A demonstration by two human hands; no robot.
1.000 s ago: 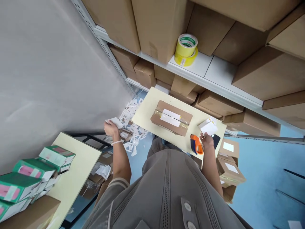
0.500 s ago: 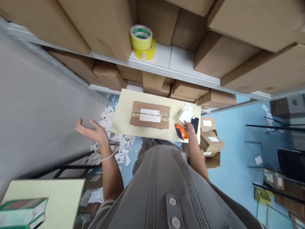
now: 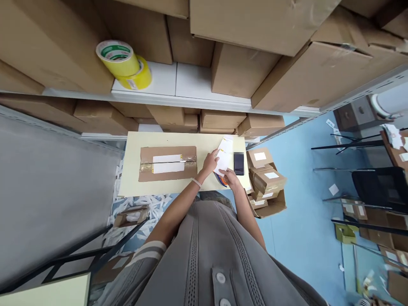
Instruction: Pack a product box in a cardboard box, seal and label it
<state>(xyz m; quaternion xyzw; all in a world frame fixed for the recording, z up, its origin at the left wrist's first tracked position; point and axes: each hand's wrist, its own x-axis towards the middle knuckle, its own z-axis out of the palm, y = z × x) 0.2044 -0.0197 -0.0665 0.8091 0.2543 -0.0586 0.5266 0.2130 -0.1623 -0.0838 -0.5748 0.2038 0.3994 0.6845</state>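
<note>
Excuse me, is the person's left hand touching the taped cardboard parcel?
No, the left hand holds white papers, well apart from the parcel on the table.

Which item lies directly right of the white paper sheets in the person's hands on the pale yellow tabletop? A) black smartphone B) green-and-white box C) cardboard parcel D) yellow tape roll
A. The black rectangular smartphone lies flat on the pale yellow tabletop, just right of the white paper sheets that the left hand and right hand hold.
</note>
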